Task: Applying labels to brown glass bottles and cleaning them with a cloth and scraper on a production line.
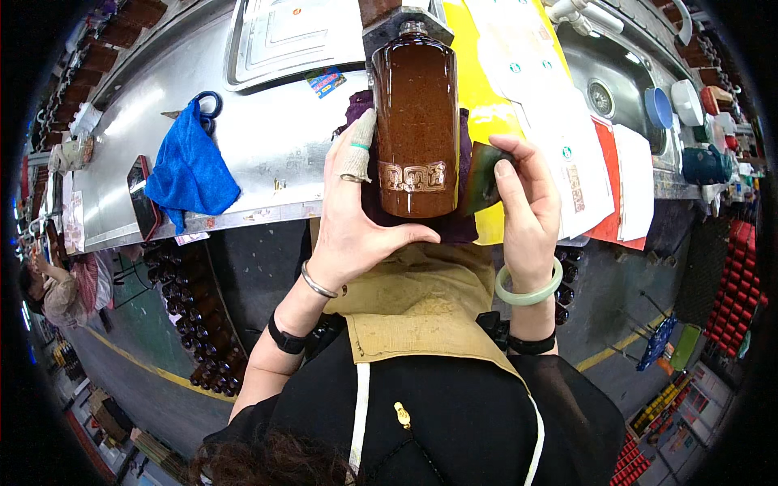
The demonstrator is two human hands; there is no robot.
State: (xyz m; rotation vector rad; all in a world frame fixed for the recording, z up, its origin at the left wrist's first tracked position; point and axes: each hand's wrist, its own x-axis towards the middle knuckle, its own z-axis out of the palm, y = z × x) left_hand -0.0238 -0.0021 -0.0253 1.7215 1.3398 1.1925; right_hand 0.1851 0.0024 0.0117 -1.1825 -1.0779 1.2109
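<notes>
A brown glass bottle (417,121) with a clear neck and a pale patterned band near its base lies lengthwise in front of me on dark purple cloth (463,231). My left hand (350,215) is spread along its left side, with light fabric finger covers on the fingers. That thumb stretches across just below the base; whether it touches the glass I cannot tell. Between thumb and fingers, my right hand (525,194) pinches a dark, shiny sheet-like piece (483,180) with green and orange tints. The piece is close to the bottle's lower right side.
A metal block (381,34) stands around the bottle's neck. Blue cloth (190,170) and blue-handled scissors (209,104) lie at left, beside a dark phone-like slab (143,198). White printed sheets (567,154) cover yellow material at right, near a steel sink (604,81). Dark bottles (194,316) stand below.
</notes>
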